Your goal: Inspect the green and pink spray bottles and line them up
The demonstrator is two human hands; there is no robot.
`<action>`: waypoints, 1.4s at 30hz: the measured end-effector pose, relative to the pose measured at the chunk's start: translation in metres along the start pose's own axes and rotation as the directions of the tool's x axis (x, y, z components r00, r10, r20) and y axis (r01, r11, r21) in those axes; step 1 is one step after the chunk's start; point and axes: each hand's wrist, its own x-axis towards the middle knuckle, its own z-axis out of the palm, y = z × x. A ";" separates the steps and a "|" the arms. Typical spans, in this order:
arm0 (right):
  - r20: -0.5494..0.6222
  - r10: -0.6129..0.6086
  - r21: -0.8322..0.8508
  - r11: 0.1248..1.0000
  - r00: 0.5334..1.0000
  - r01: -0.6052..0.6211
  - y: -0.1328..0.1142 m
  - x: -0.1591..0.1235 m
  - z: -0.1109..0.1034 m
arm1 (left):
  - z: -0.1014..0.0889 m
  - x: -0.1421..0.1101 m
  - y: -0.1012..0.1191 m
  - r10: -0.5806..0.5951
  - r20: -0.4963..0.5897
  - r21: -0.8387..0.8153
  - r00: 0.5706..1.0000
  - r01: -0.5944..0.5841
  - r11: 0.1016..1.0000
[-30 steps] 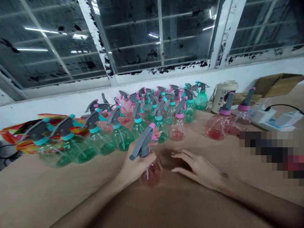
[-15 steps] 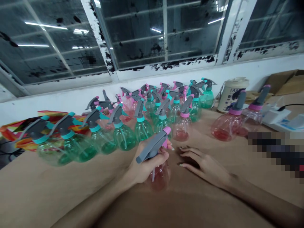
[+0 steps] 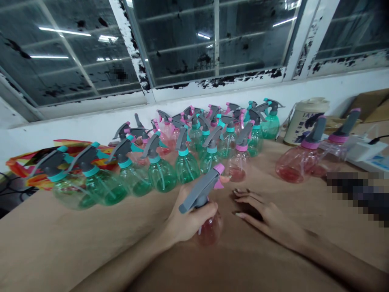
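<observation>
The light is a bit dim, white lamp streaks [image 3: 65,31] glow in the dark window [image 3: 179,40], a soft shadow [image 3: 251,207] sits under the right hand [image 3: 267,217], and chunky squares [image 3: 358,192] blur one patch.

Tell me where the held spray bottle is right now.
In the head view, the held spray bottle is just below and right of centre, gripped by the left hand, with the right hand apart to its right.

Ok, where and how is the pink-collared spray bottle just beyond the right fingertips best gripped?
Probably round its pink collar, coming from the near right: the upright pink spray bottle narrows there above its bulge, and a green spray bottle stands close on its left.
</observation>
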 end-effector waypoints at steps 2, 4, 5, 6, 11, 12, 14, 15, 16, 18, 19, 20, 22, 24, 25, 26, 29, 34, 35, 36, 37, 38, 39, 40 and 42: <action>0.013 0.015 0.017 1.000 1.000 -0.015 -0.001 0.000 -0.002 | 0.002 0.000 0.000 -0.003 -0.017 -0.005 1.000 0.003 1.000; 0.024 0.024 0.030 0.999 0.999 -0.025 -0.002 0.000 -0.003 | 0.003 -0.001 0.000 -0.012 -0.046 0.001 0.999 0.012 1.000; 0.027 0.027 0.036 0.999 0.999 -0.028 -0.002 0.000 -0.003 | 0.004 -0.001 -0.001 -0.020 -0.047 0.002 0.999 0.020 1.000; 0.027 0.027 0.040 0.999 0.999 -0.028 -0.002 0.000 -0.003 | 0.004 -0.002 -0.002 -0.029 -0.037 0.000 0.999 0.029 1.000; 0.014 0.011 0.031 0.999 1.000 -0.011 0.002 0.000 -0.003 | 0.005 -0.003 -0.006 -0.011 -0.010 0.014 1.000 0.011 1.000; 0.015 0.008 0.022 1.000 1.000 -0.008 0.002 -0.001 -0.003 | 0.005 -0.003 -0.007 -0.008 -0.013 0.020 1.000 0.009 1.000; 0.015 -0.001 0.003 1.000 1.000 0.001 0.003 -0.001 -0.002 | 0.005 -0.003 -0.007 -0.024 -0.014 0.016 1.000 0.024 1.000; 0.008 -0.010 -0.006 1.000 1.000 0.010 0.003 -0.002 -0.002 | 0.005 -0.003 -0.008 -0.034 -0.019 0.009 0.999 0.034 0.999; -0.001 -0.020 -0.016 1.000 1.000 0.020 0.003 -0.002 -0.001 | 0.005 -0.002 -0.008 -0.039 -0.026 0.003 0.999 0.039 0.999; -0.006 -0.037 -0.038 0.999 0.999 0.037 0.004 -0.003 0.001 | 0.004 -0.001 -0.007 -0.015 -0.047 -0.002 0.999 0.015 1.000; -0.002 -0.043 -0.050 0.998 0.999 0.042 0.004 -0.003 0.001 | 0.004 -0.001 -0.006 0.003 -0.048 -0.002 0.999 -0.003 1.000; 0.003 -0.047 -0.063 0.997 0.999 0.047 0.005 -0.004 0.002 | 0.003 0.000 -0.006 0.016 -0.044 -0.002 0.999 -0.016 1.000; 0.006 -0.057 -0.084 0.995 0.998 0.057 0.006 -0.004 0.003 | 0.001 0.000 -0.003 0.034 -0.024 0.010 0.999 -0.034 0.999; 0.000 -0.066 -0.093 0.993 0.998 0.066 0.006 -0.004 0.003 | -0.001 0.001 -0.001 0.064 -0.016 0.039 0.998 -0.063 0.997; -0.001 -0.069 -0.095 0.993 0.998 0.069 0.006 -0.004 0.003 | -0.001 0.002 0.000 0.087 -0.016 0.056 0.996 -0.086 0.995; 0.003 -0.070 -0.097 0.993 0.998 0.070 0.006 -0.004 0.003 | -0.002 0.002 0.001 0.112 -0.015 0.072 0.994 -0.111 0.991; 0.014 -0.071 -0.109 0.991 0.997 0.072 0.005 -0.005 0.003 | -0.003 0.003 0.002 0.169 -0.010 0.107 0.986 -0.167 0.980; 0.013 -0.060 -0.132 0.989 0.998 0.061 0.004 -0.006 0.003 | -0.003 0.000 0.000 0.155 -0.007 0.119 0.988 -0.153 0.981; 0.008 -0.057 -0.131 0.990 0.998 0.057 0.004 -0.006 0.003 | -0.004 0.000 -0.001 0.138 0.000 0.101 0.990 -0.137 0.985; 0.000 -0.054 -0.127 0.990 0.999 0.054 0.003 -0.006 0.003 | -0.004 -0.001 -0.002 0.119 0.005 0.082 0.993 -0.119 0.989; -0.008 -0.052 -0.121 0.991 0.999 0.051 0.003 -0.006 0.003 | -0.004 -0.001 -0.003 0.102 0.007 0.069 0.995 -0.103 0.992; -0.015 -0.052 -0.114 0.992 0.999 0.050 0.003 -0.006 0.002 | -0.005 0.000 -0.004 0.087 0.006 0.064 0.996 -0.088 0.994; -0.020 -0.053 -0.106 0.993 0.998 0.050 0.003 -0.006 0.002 | -0.005 0.000 -0.005 0.078 -0.004 0.066 0.997 -0.078 0.995; -0.023 -0.055 -0.099 0.994 0.998 0.052 0.003 -0.006 0.001 | -0.004 0.000 -0.006 0.071 -0.016 0.074 0.997 -0.070 0.995; -0.024 -0.059 -0.094 0.994 0.998 0.057 0.003 -0.006 0.001 | -0.003 0.001 -0.007 0.074 -0.046 0.087 0.996 -0.070 0.994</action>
